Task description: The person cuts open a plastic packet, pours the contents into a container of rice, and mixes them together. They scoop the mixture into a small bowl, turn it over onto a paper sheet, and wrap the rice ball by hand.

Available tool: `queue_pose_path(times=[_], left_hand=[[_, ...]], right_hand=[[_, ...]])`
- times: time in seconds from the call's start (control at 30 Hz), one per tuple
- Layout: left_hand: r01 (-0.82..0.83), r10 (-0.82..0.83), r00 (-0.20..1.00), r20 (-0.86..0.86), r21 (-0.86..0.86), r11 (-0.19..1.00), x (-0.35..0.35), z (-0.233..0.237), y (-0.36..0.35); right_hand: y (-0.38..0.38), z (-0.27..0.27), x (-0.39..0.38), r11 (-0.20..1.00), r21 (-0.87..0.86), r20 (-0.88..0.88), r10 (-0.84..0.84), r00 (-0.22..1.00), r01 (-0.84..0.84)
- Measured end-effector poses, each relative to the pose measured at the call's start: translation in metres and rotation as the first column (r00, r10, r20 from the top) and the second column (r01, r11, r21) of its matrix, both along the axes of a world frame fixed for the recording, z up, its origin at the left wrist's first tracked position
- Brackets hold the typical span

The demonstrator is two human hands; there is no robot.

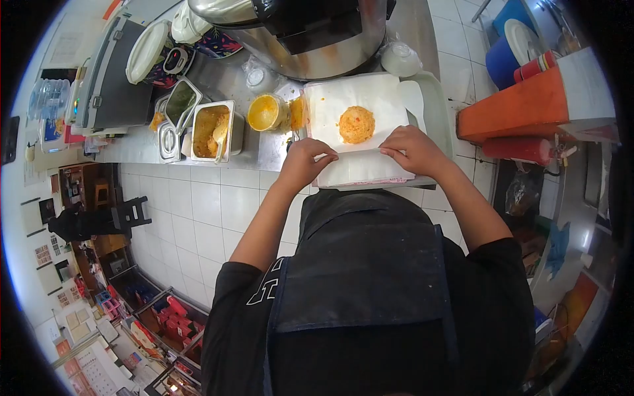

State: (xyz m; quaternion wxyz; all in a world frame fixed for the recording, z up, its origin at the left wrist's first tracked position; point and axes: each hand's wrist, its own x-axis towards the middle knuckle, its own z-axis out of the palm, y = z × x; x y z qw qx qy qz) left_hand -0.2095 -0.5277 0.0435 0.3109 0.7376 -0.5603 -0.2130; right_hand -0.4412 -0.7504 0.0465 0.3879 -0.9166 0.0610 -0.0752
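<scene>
A round mound of orange rice (pixel 356 125) lies on a white paper sheet (pixel 330 99) on the counter in front of me. My left hand (pixel 307 164) pinches the sheet's near edge at its left side, thumb against fingers. At the right side of that same edge, my right hand (pixel 411 149) also grips the paper between thumb and fingers. The edge looks slightly lifted and runs straight between both hands, just on my side of the rice. More white paper (pixel 360 170) lies underneath, close to my apron.
Left of the paper stand a tub with yellow residue (pixel 263 112) and a steel container (pixel 230 137) holding food and a spoon. A large steel cooker (pixel 317 43) stands behind. Upside-down white bowls (pixel 400 59) sit near it. A pale tray (pixel 437 112) edges the right side.
</scene>
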Motion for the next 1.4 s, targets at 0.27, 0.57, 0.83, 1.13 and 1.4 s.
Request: queue_pose_path(times=[0.27,0.57,0.83,1.13,1.4], left_hand=[[0.037,-0.054,0.993,0.107,0.155,0.987,-0.006,0.008,-0.007],[0.092,-0.108,0.991,0.074,0.188,0.978,-0.006,0.007,-0.014],[-0.008,0.021,0.998,-0.062,0.207,0.978,0.009,0.011,-0.016],[-0.104,0.099,0.831,0.547,-0.023,0.994,0.003,0.015,-0.054],[0.15,-0.15,0.8,0.582,0.049,0.988,-0.041,-0.032,-0.045]], right_hand=[[0.002,0.002,0.01,0.991,0.105,-0.322,-0.04,0.946,0.078],[-0.006,-0.007,0.01,0.992,0.123,-0.275,0.033,0.961,0.001],[-0.005,0.02,0.022,0.99,-0.141,-0.115,0.004,0.993,-0.02],[-0.04,-0.005,0.073,0.967,-0.207,-0.119,-0.173,0.978,0.146],[-0.039,-0.012,0.08,0.926,-0.303,-0.148,-0.28,0.949,0.226]])
